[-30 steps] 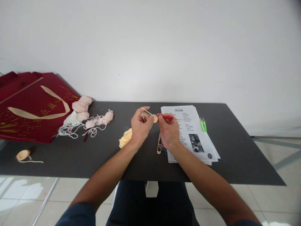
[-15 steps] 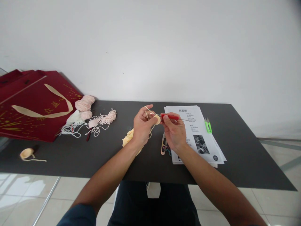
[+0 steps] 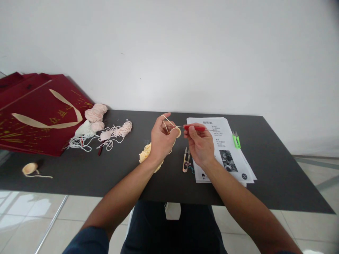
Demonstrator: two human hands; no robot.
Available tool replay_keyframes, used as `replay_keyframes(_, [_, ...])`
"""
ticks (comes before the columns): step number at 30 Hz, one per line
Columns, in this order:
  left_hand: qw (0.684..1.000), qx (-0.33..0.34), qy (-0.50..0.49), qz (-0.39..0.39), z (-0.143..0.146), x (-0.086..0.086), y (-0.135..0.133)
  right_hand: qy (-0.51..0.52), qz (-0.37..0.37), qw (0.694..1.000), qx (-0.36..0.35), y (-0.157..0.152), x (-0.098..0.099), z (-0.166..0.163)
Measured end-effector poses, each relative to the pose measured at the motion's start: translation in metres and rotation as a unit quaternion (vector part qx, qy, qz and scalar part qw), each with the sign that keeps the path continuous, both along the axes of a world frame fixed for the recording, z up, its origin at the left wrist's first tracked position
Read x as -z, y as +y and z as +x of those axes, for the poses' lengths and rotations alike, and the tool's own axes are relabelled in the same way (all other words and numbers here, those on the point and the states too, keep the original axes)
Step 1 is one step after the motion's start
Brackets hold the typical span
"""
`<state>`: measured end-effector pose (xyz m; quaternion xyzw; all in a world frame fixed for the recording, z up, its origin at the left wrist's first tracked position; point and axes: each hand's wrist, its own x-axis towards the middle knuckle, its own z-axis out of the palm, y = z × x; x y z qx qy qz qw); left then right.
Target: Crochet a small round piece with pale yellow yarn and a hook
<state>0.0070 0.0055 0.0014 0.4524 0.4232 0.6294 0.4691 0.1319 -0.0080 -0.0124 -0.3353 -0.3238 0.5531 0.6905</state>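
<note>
My left hand (image 3: 163, 138) pinches a small round piece of pale yellow crochet (image 3: 178, 132), with a strand of yarn looped over its raised index finger. Closed around the red handle of a crochet hook (image 3: 195, 128) is my right hand (image 3: 200, 144). The hook's thin metal shaft points left and meets the yarn beside the crochet piece. Partly hidden behind my left wrist, a pale yellow ball of yarn (image 3: 144, 153) lies on the dark table (image 3: 111, 183).
Printed sheets (image 3: 233, 137) lie under my right hand, with green thread snips (image 3: 236, 140) on them. Other snips (image 3: 185, 160) rest between my arms. At left are a dark red gift bag (image 3: 34, 116), pink yarn (image 3: 96, 113), white yarn (image 3: 84, 128) and a small cream crochet cup (image 3: 29, 168).
My right hand has drawn the crochet hook a little to the right, away from the crochet piece, and more of its shaft shows. My left hand keeps its pinch.
</note>
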Motion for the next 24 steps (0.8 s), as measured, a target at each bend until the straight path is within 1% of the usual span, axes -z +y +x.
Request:
replay_keyframes(7, [1.000, -0.006, 0.021, 0.001, -0.001, -0.005, -0.003, -0.006, 0.015, 1.000, 0.007, 0.003, -0.001, 0.005])
replay_keyframes(13, [1.000, -0.010, 0.001, 0.009, -0.001, -0.005, -0.004, -0.008, 0.048, 0.999, 0.018, 0.003, -0.003, 0.009])
replay_keyframes(17, [1.000, -0.012, -0.013, 0.010, 0.000, -0.005, -0.004, -0.021, 0.053, 0.998, 0.023, 0.002, -0.005, 0.010])
replay_keyframes(24, [1.000, -0.013, -0.003, 0.013, 0.001, -0.004, -0.004, -0.051, 0.081, 0.994, 0.043, 0.001, -0.005, 0.012])
